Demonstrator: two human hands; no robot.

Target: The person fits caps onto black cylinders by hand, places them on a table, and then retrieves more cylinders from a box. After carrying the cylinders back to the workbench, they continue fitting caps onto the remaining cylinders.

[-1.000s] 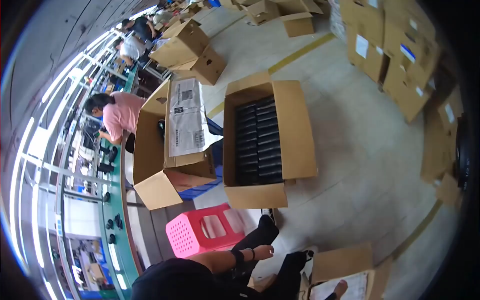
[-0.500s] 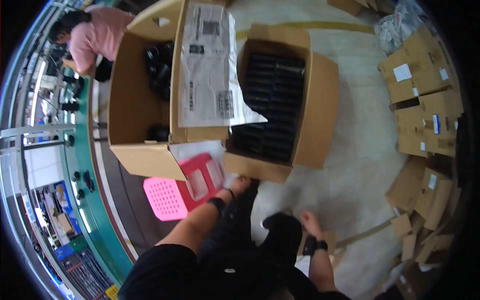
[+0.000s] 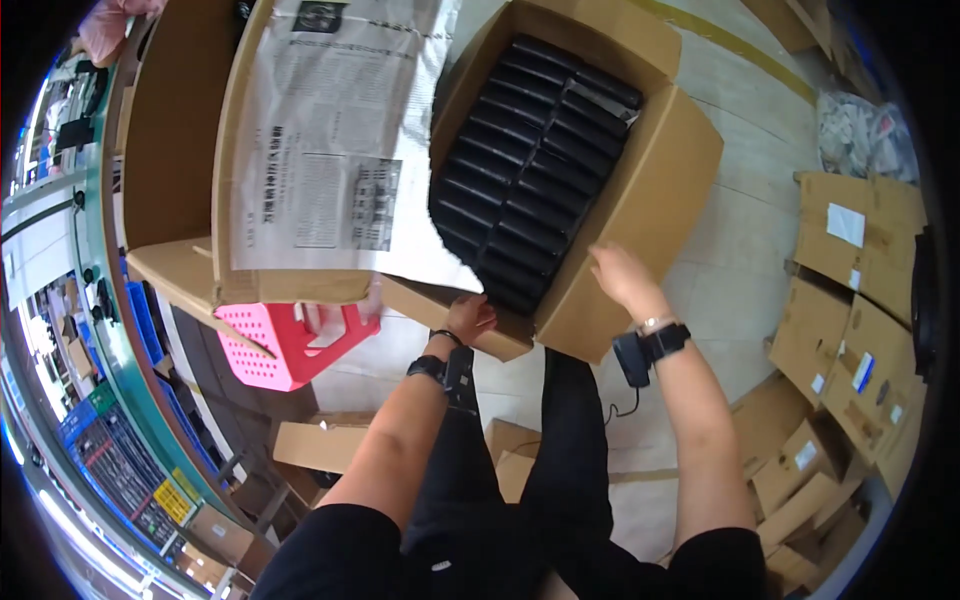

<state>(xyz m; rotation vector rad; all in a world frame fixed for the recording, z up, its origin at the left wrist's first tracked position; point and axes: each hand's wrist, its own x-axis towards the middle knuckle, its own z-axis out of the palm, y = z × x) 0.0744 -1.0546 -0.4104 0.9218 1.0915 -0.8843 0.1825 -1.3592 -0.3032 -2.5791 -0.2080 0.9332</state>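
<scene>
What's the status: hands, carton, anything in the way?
Left hand at near flap, right hand at right flap; grips unclear. Carton open, two rows of black packs inside. Printed sheet overlaps carton's left side in view.

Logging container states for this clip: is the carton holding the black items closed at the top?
No, the carton stands open at the top, with rows of black items showing inside.

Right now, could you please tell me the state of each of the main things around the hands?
Middle carton: open, flaps spread.
Black packs: lined up in two columns.
Left carton: open.
Printed sheet: ragged-edged, draped over the left carton.
Pink stool: partly hidden by the left carton.
Left hand: fingers curled, at the near flap.
Right hand: fingers bent, at the right flap.
</scene>
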